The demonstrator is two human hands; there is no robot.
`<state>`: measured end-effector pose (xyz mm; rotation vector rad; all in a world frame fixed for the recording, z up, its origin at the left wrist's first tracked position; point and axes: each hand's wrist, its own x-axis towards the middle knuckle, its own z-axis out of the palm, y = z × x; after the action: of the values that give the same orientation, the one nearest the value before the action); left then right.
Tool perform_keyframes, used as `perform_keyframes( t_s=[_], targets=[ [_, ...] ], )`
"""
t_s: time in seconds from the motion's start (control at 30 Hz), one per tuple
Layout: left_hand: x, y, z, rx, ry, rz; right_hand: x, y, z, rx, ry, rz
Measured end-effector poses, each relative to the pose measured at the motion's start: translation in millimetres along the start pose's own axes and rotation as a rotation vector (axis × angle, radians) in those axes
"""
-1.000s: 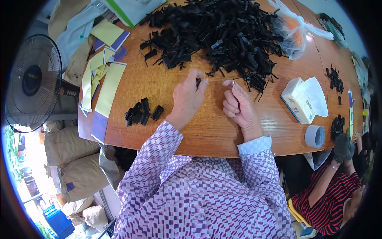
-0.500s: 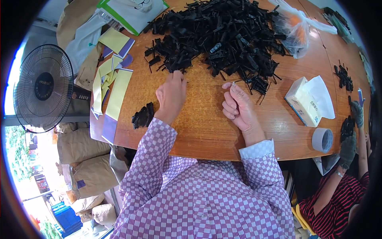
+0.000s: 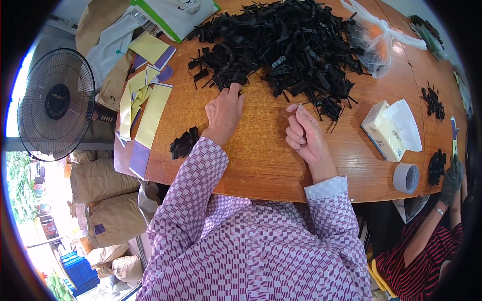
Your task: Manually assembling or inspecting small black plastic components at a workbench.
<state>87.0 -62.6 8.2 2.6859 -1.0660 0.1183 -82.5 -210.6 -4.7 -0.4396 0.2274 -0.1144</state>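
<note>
A wood-grain table [image 3: 271, 175] with a curved near edge spreads beneath everything else on it. At its far side lies the heap of small black plastic parts [image 3: 296, 50], many with thin stems poking out at the fringe. A black desk fan [image 3: 57, 98] stands off the table's left end. Beyond the heap's right side sits a knotted clear plastic bag [image 3: 374, 45] with something orange inside, and nearer is a tissue box [image 3: 384, 133], one white sheet pulled up.

The left hand [image 3: 224, 113] reaches to the heap's near edge, fingers bent down among the parts; its fingertips are hidden, so I cannot tell whether it grasps one. The right hand [image 3: 307, 133] is apart from the heap, fingers curled and thumb against forefinger (a tiny pale glint shows there, too small to identify), so I cannot tell what, if anything, it pinches.

A small cluster of black parts [image 3: 184, 143] lies left of the left wrist. Smallest is the tape roll [image 3: 405, 178], near the table's edge just below the tissue box.
</note>
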Motion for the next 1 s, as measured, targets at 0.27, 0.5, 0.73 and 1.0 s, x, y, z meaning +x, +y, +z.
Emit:
perform_keyframes(
  t_s=[0.27, 0.5, 0.73, 1.0],
  targets=[
    [-46, -23, -30, -0.033, -0.163, 0.042, -1, -1, 1, -0.033, 0.004, -0.005],
    [-88, -38, -66, -0.046, -0.105, 0.049, -2, 11, 4, -0.271, -0.007, -0.022],
    [-94, -46, -40, -0.037, 0.115, 0.116, -4, 23, 13, -0.438, 0.077, -0.121],
    [-97, -62, -25, -0.042, 0.157, -0.019, -4, 39, 16, -0.775, 0.146, -0.193]
  ],
)
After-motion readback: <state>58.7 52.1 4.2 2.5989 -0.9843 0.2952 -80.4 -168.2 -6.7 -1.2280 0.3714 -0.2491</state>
